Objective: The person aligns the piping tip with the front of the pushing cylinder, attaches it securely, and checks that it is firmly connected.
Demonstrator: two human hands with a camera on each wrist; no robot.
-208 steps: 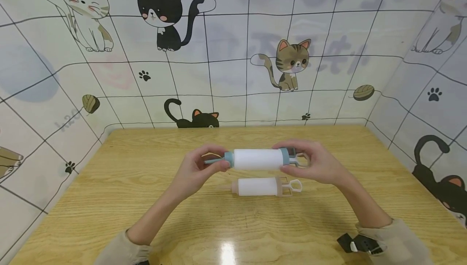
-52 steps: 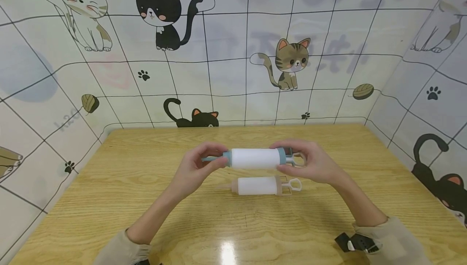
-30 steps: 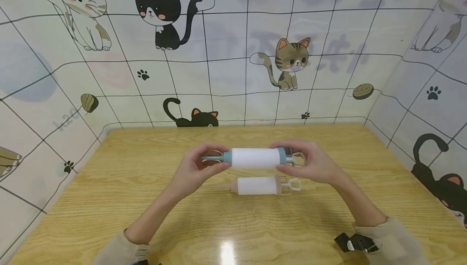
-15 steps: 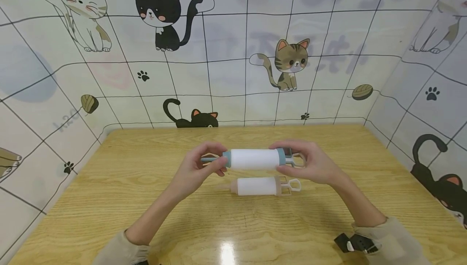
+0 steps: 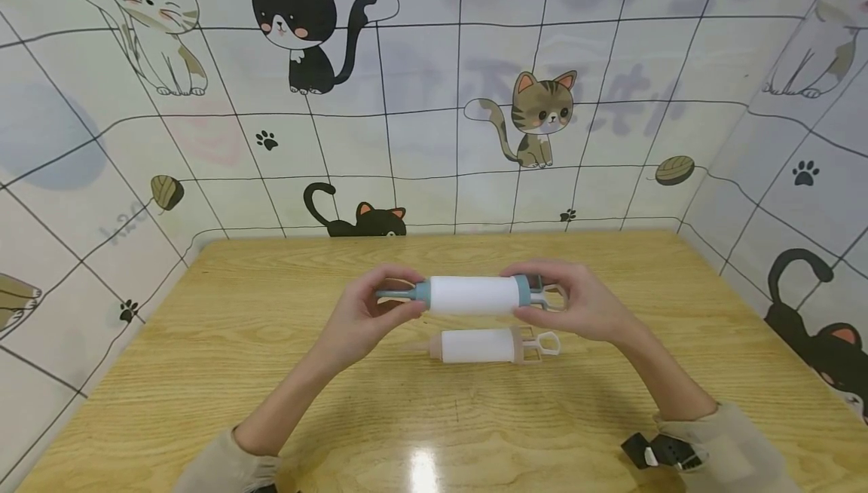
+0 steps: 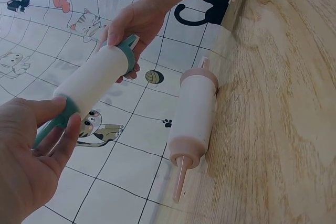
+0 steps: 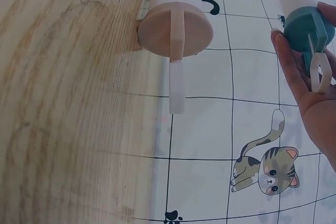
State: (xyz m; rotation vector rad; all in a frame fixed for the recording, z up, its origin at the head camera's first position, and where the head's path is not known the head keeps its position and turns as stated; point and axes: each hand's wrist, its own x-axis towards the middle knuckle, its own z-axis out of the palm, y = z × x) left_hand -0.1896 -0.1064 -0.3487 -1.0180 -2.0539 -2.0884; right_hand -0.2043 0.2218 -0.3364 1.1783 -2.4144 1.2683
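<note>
Held level above the table is a syringe [image 5: 475,295] with a white barrel, teal end caps and a teal nozzle. My left hand [image 5: 366,310] pinches its nozzle-end cap between thumb and fingers; the nozzle points left toward that palm. On the other end, my right hand [image 5: 576,301] grips the teal cap, beside the pale ring handle [image 7: 321,72]. The left wrist view shows both hands on the syringe [image 6: 92,77]. A second syringe, beige and white [image 5: 478,347], lies on the table just in front, nozzle left and ring handle right, touched by neither hand.
The wood-grain table [image 5: 339,417] spreads out under both forearms. A white cat-print sheet [image 5: 434,139] with grid lines hangs behind it and along both sides. A black strap piece [image 5: 667,451] sits by the right sleeve.
Both hands keep the teal-capped syringe in nearly the same spot. The left thumb and fingers shift back and forth around the nozzle-end cap. The beige syringe has not moved.
</note>
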